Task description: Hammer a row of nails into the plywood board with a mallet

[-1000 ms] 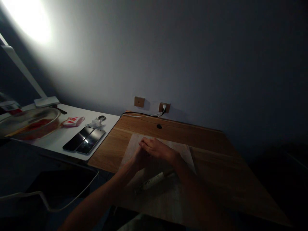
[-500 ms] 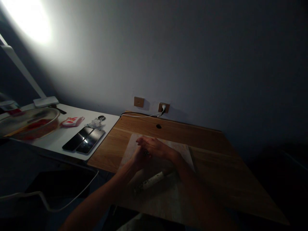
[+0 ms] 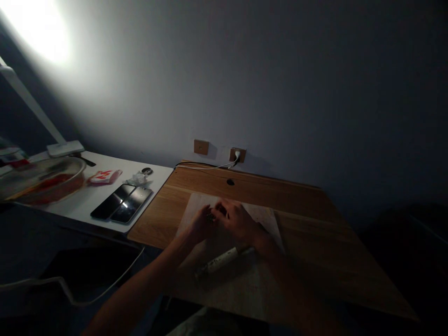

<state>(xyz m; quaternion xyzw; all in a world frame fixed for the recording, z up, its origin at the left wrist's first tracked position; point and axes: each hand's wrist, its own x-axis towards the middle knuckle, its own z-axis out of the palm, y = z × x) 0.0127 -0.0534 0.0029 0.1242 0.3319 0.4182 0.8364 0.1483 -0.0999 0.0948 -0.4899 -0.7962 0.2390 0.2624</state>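
Observation:
My left hand [image 3: 200, 226] is cupped above the board, its fingers bent around a small dark, speckled thing [image 3: 210, 217] whose kind is too dim to make out. Over it my right hand [image 3: 240, 220] curls down, thumb and fingers pressed together at that same spot. The right fingertips meet the left hand, so whatever they pinch is hidden. Beneath both hands lies a pale flat board [image 3: 269, 217]. A white tube-like roll with dark marks [image 3: 223, 260] rests on it, close to my right wrist.
The board lies on a wooden table [image 3: 304, 200]. At left, a white table [image 3: 105, 163] holds two phones [image 3: 131, 205], crumpled clear plastic [image 3: 137, 179], a red-and-white packet [image 3: 105, 176], a large round basin [image 3: 75, 175] and a lamp [image 3: 65, 148]. A white cable [image 3: 101, 296] hangs below.
My right hand lay stretched across the left; now it has drawn back slightly to the right and its fingers are curled at the small speckled thing. The roll has stayed put.

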